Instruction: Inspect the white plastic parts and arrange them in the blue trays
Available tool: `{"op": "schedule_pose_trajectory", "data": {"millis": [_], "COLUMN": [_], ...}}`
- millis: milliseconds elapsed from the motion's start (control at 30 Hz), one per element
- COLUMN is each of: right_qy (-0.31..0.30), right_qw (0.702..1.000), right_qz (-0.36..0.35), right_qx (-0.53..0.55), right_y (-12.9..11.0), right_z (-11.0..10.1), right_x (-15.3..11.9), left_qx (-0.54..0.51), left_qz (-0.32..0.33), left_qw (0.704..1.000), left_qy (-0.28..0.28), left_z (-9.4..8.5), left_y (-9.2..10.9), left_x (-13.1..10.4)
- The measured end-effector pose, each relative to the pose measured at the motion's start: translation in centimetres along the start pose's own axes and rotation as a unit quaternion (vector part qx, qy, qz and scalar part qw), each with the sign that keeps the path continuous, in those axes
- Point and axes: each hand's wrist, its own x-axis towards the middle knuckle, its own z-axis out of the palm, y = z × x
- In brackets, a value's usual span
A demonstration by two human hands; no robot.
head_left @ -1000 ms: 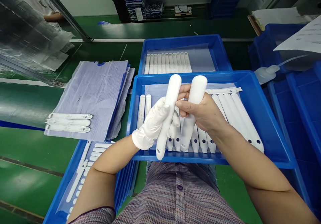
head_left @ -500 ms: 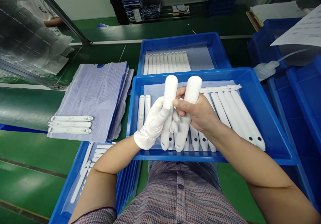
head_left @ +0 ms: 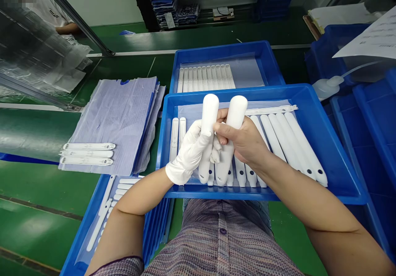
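My left hand [head_left: 190, 152], in a white glove, is closed around a long white plastic piece [head_left: 210, 111] with a rounded top. Beside it, my bare right hand [head_left: 244, 138] grips a second white plastic piece [head_left: 236, 111] between thumb and fingers. The two pieces stand side by side, slightly apart, above a blue tray [head_left: 337, 160]. Under my hands the tray holds several more white strips [head_left: 295, 144], some with a dark round hole near the lower end. Parts of these strips are hidden behind my hands.
Behind is another blue tray [head_left: 275, 67] with a row of white strips. To the left, three strips [head_left: 88, 153] lie on stacked pale sheets [head_left: 114, 115]. A lower tray [head_left: 76, 243] holds more strips. Blue bins [head_left: 375, 123] and a squeeze bottle [head_left: 328, 87] stand right. A person is at upper left.
The piece in my right hand has shifted very slightly left. Otherwise my hands and both pieces keep nearly the same position.
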Motion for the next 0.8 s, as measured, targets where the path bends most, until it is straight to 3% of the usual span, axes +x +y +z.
{"op": "schedule_pose_trajectory", "data": {"millis": [800], "right_qy": [-0.005], "right_qw": [1.000], "right_qz": [0.016], "right_qx": [-0.011], "right_y": [-0.41], "right_z": [-0.07], "right_x": [-0.06], "left_qx": [-0.046], "left_qz": [-0.029], "left_qw": [0.998], "left_qy": [0.012], "left_z": [0.04], "left_y": [-0.27], "left_x": [-0.14]}}
